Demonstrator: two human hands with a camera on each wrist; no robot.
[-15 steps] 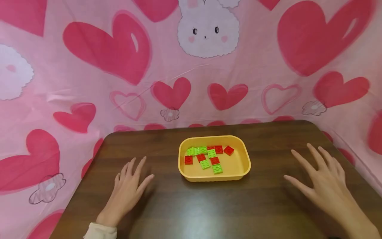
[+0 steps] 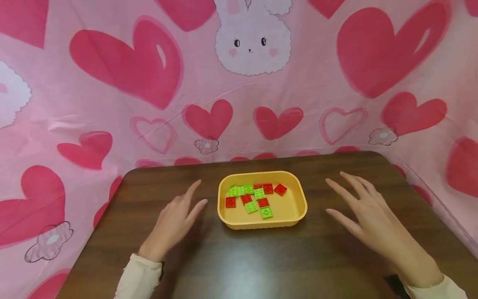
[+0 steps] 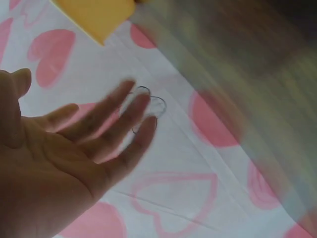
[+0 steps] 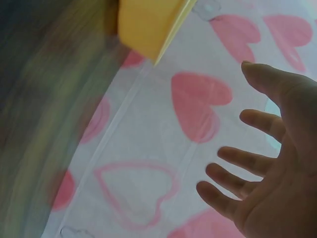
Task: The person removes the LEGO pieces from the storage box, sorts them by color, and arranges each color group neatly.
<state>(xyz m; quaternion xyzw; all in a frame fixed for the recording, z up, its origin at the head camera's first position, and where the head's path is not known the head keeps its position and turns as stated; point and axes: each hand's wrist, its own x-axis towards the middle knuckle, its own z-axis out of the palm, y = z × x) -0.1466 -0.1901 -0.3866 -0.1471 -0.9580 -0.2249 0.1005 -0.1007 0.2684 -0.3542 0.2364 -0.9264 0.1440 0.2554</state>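
- Yellow tray (image 2: 285, 204) on the brown counter (image 2: 239, 270), toward the far side, between both hands.
- Inside: green bricks (image 2: 266, 213) and red bricks (image 2: 280, 189), mostly clustered left and middle; one red piece sits apart, far right.
- Left hand (image 2: 172, 219): fingers spread wide, holding nothing; just left of tray, not touching.
- Right hand (image 2: 377, 220): wide too, holding nothing; right of tray, slightly farther off.
- Far side: pink heart-print cloth (image 2: 313, 79) hanging behind counter.
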